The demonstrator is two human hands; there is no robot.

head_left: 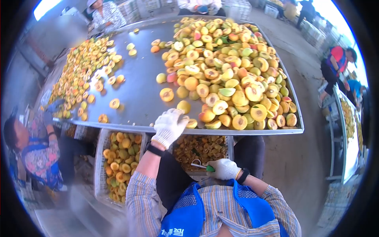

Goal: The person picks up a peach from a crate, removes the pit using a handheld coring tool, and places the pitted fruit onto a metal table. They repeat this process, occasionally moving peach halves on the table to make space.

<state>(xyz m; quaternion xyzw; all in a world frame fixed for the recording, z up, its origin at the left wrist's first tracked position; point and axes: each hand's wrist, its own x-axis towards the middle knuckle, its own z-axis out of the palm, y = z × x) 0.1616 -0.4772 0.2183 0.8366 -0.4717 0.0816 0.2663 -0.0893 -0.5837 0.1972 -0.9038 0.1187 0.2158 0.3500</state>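
Observation:
My left hand (170, 125), in a white knit glove, reaches over the near edge of the metal table (138, 91). Its fingers are extended and loosely spread beside a whole-looking yellow peach (183, 106) and a peach half (192, 123); the fingertips are partly hidden. Low in front of my body, my right hand (224, 169), also gloved, is closed around the green handle of a pitting tool (209, 168) with a thin curved metal end. Just beyond my hands spreads a large heap of halved peaches (221, 85), many with pits showing.
Below the table edge stand a white crate of peaches (98, 158) and a crate of small brownish pieces (201, 148) between my knees. More halves (83, 67) cover the table's left side. A co-worker (37, 154) sits at left; others are across the table and at right.

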